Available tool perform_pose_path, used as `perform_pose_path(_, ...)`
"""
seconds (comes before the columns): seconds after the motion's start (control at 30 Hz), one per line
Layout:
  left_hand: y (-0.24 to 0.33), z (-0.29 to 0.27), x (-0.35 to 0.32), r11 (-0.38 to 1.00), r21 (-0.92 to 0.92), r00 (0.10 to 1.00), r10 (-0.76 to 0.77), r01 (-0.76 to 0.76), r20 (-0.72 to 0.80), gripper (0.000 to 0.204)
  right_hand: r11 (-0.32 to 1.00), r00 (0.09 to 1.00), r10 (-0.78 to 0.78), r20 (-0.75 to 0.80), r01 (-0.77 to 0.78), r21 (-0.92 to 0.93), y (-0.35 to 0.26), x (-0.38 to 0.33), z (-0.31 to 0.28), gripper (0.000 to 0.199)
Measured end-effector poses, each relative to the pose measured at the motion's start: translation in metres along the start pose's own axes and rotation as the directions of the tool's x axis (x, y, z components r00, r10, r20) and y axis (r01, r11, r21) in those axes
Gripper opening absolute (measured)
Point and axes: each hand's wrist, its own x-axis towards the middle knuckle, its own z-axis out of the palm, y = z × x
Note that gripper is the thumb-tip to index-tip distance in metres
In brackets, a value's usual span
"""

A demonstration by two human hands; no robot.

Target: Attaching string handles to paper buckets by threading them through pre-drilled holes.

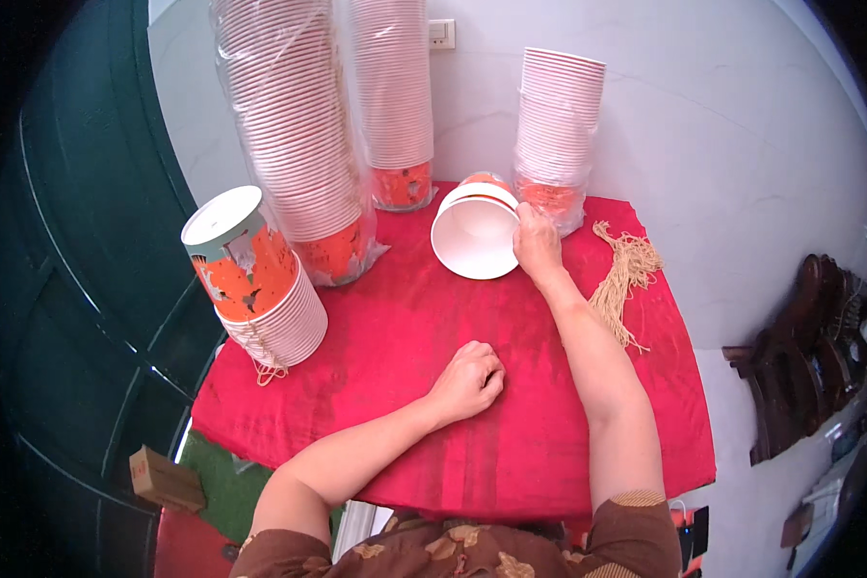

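Observation:
My right hand [538, 241] grips the rim of a white-lined paper bucket [474, 239], its fingers closed at the right side of the mouth. The bucket is tilted with its open mouth toward me. Behind it shows a second rim and an orange printed wall [486, 180]; whether that is another bucket nested with it, I cannot tell. On the red tablecloth [385, 405], in the near middle, rests my left hand [470, 379]. Its fingers are curled in, and nothing shows in them.
Tall plastic-wrapped bucket stacks [289, 125] stand at the back left, with a shorter one [554, 135] at the back right. At the left is an upended bucket stack [250, 260] with cord loops on it. A bundle of beige cords [628, 275] lies at the right.

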Motion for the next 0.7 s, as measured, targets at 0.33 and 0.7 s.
perform_pose_path(0.33,0.005,-0.008,0.0,0.996,-0.033,0.979,0.073,-0.081,-0.191,0.005,0.997,0.999,-0.045,0.021,0.044,0.056,-0.009,-0.03,-0.037,0.045)
perform_pose_path(0.7,0.011,-0.06,0.005,0.984,0.178,0.756,0.135,-0.024,-0.641,0.034,0.877,0.987,0.155,0.04,-0.156,0.455,0.004,-0.089,-0.1,0.017)
